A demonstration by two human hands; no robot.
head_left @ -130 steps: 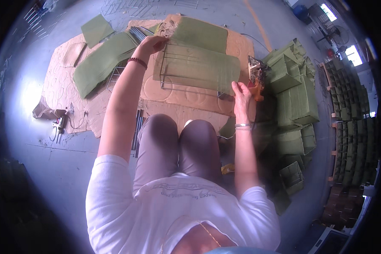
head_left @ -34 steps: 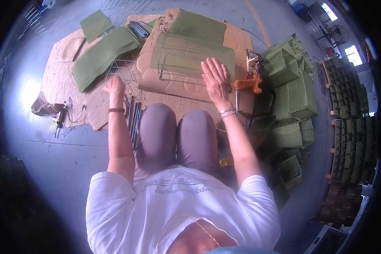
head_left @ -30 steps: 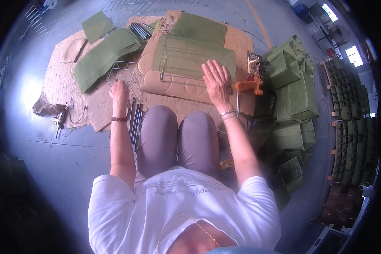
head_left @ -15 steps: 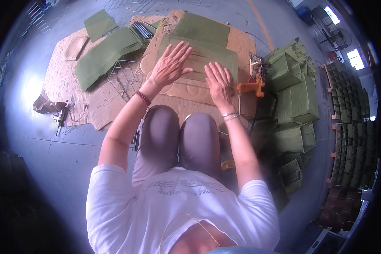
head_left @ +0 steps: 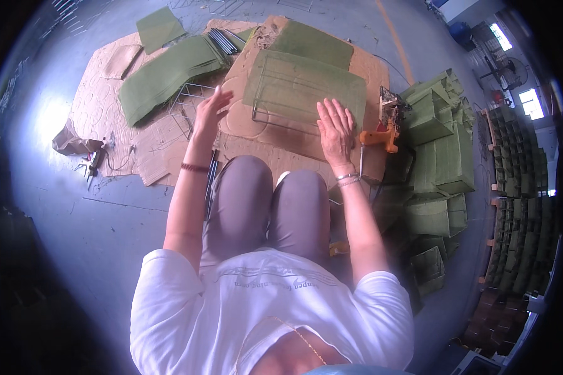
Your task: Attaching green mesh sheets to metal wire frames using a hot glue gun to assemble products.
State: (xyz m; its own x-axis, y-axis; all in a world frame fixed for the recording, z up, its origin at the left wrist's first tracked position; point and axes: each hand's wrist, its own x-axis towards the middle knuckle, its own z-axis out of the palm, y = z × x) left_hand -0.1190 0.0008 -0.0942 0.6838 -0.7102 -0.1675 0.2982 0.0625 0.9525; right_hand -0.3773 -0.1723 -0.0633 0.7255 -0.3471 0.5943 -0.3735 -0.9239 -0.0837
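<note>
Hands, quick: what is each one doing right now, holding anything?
Left hand: open, fingers spread, holding nothing, raised beside the wire frame.
Right hand: open, palm flat on the green fabric panel, holding nothing.

Grey concrete floor [head_left: 75,237] carried everything. Flattened cardboard sheets [head_left: 116,134] were spread across it, a crumpled brown scrap [head_left: 69,140] at their left edge. Green fabric panel [head_left: 159,26] and a longer folded green piece [head_left: 166,75] lay on the cardboard. Folded green fabric boxes [head_left: 441,156] were stacked on the floor to the right.
</note>
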